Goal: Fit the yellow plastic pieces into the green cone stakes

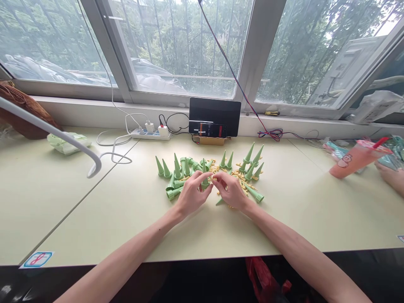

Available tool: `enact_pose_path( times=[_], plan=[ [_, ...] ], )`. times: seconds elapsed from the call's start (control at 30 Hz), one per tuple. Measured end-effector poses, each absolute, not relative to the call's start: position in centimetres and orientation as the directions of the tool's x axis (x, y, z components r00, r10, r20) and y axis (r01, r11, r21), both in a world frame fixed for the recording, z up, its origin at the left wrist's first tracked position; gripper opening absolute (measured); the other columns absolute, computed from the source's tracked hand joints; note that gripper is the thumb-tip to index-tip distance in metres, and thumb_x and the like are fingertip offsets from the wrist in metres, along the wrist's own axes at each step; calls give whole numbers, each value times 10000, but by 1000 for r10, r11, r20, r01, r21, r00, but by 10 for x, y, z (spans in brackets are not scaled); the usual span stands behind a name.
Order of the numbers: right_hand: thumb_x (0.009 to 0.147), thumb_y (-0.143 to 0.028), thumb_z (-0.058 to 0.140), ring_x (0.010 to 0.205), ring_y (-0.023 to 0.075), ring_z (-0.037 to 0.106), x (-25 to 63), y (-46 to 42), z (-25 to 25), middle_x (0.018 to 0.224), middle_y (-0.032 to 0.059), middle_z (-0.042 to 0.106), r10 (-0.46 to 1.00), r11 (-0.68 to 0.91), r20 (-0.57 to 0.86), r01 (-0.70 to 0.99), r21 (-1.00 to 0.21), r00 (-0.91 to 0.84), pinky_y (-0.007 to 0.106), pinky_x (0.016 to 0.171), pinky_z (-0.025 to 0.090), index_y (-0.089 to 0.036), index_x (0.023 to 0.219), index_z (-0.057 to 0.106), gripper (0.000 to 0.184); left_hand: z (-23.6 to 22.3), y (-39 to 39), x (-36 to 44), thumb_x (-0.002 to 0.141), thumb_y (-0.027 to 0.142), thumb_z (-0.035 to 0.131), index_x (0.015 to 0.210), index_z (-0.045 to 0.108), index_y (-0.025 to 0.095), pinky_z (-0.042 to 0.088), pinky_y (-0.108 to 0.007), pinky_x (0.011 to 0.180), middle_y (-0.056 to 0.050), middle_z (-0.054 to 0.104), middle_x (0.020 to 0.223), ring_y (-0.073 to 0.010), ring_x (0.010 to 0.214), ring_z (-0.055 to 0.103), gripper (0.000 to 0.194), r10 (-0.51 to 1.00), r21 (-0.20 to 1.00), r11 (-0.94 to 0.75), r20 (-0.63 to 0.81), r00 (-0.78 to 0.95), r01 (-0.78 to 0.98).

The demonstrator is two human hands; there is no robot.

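Note:
My left hand (193, 192) is closed around a green plastic spike (204, 171), held with its pointed end up. Close beside it, my right hand (232, 191) pinches a small yellow plastic piece (213, 177) at the spike's side. The fingertips of both hands nearly meet there and partly hide the piece. Left of my hands lie several green spikes (177, 168), some standing on their wide ends, some on their sides. More green spikes (248, 155) stand beyond my right hand. Small yellow pieces (243, 181) are scattered around and between them.
Behind the pile, a phone (212, 129) leans against a dark screen (214, 110). A power strip (151, 133) with white cables lies left of it. To the right stands a tilted cup (358, 159) with a red straw, near another person's hand (391, 177). A white curved bar (59, 132) crosses the left side.

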State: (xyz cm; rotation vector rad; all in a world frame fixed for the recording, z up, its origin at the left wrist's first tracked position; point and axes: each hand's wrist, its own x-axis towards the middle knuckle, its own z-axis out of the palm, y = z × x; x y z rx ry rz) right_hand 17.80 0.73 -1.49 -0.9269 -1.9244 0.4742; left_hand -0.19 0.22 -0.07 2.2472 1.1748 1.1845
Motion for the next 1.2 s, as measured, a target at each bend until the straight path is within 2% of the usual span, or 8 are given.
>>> enact_pose_path(
  times=[0.13,0.47,0.83,1.03,1.2],
  plan=[
    [983,-275,496,665,140,519,178,7,-14,830,29,601,770,637,564,407,-655,-298,263,622,440,-195,1005,598,132,0,2,-2,883,218,606,1169,646,240,455,-199,528,-6,558,898,-58,558,462,290,795,613,-601,524,305,513],
    [1002,-316,466,616,127,463,177,6,-13,731,3,551,784,620,547,419,-663,-293,256,607,390,-183,900,586,205,-1,2,-2,890,235,611,1166,647,229,460,-199,527,-5,560,881,-55,550,453,279,776,601,-626,547,315,498],
    [1031,-401,376,512,108,360,178,6,-10,563,-36,399,786,618,541,418,-666,-299,244,529,307,-194,659,458,433,1,0,-2,892,227,608,1157,646,235,479,-202,551,-14,583,908,-70,594,484,268,741,584,-669,565,362,460],
    [1036,-439,342,478,100,409,178,5,-11,516,-29,443,796,606,520,415,-679,-310,236,519,317,-195,591,418,514,2,-1,-3,898,229,603,1160,650,253,472,-203,544,-10,581,912,-65,579,482,267,731,571,-681,570,376,459],
    [1038,-449,330,474,101,445,179,6,-11,512,-24,472,804,594,515,414,-690,-296,236,521,328,-190,596,468,530,1,-1,-2,905,245,603,1147,650,244,469,-197,535,-10,581,899,-65,577,481,247,722,564,-690,580,377,455]
  ],
)
